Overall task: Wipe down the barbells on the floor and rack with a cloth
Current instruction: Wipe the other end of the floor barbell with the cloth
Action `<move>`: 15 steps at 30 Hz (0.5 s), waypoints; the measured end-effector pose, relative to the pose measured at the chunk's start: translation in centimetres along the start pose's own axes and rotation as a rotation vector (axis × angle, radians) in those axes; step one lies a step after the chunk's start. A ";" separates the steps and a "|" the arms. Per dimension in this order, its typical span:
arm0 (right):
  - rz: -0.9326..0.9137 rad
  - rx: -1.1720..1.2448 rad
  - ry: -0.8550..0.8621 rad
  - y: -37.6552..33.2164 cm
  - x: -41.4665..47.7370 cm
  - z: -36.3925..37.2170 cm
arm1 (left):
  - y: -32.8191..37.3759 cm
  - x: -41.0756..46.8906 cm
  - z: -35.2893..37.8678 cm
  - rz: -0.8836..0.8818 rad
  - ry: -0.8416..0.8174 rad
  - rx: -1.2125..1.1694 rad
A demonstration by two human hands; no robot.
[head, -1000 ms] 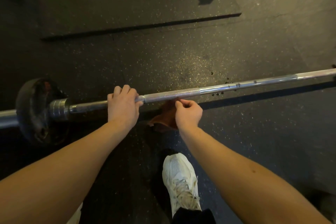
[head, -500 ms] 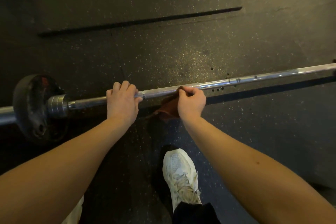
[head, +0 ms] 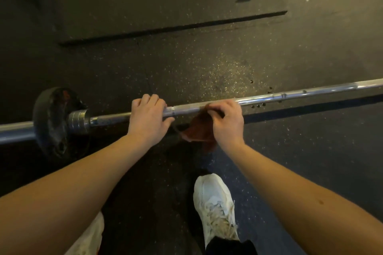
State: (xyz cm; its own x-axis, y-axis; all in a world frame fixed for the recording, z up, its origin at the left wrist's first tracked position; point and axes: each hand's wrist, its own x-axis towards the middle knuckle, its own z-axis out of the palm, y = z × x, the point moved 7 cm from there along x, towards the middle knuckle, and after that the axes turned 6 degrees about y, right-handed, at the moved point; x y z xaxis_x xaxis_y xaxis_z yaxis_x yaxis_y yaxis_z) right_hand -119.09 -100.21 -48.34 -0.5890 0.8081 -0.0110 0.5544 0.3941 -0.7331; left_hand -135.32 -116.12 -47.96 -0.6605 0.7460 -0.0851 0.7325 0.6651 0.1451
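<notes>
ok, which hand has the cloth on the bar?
The right hand: it holds the reddish-brown cloth against the long steel barbell shaft. The left hand grips bare steel, nearer the round black weight plate.

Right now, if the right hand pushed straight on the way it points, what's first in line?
The barbell: the right hand holds the cloth against it. Past the bar, only bare floor up to the mat edge; heights unclear.
</notes>
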 end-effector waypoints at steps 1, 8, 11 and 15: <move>-0.081 -0.009 -0.003 -1.0 0.3 0.2 | 0.0 0.0 0.2 0.008 -0.008 0.002; -0.414 -0.411 -0.243 -4.9 0.3 6.6 | 0.1 0.7 0.8 -0.004 -0.002 0.073; -0.492 -0.463 -0.263 -4.6 0.6 6.3 | 0.1 1.0 0.8 0.025 -0.013 0.082; -0.517 -0.553 -0.322 -5.2 1.6 6.9 | 0.2 1.3 0.8 0.080 -0.017 0.114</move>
State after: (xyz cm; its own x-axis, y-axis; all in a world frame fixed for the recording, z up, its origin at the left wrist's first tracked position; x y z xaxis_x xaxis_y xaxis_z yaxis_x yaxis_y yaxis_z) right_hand -126.95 -104.01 -49.23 -0.9427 0.3331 -0.0201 0.3267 0.9089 -0.2593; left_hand -135.94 -114.98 -48.82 -0.5970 0.7967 -0.0948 0.7974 0.6022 0.0388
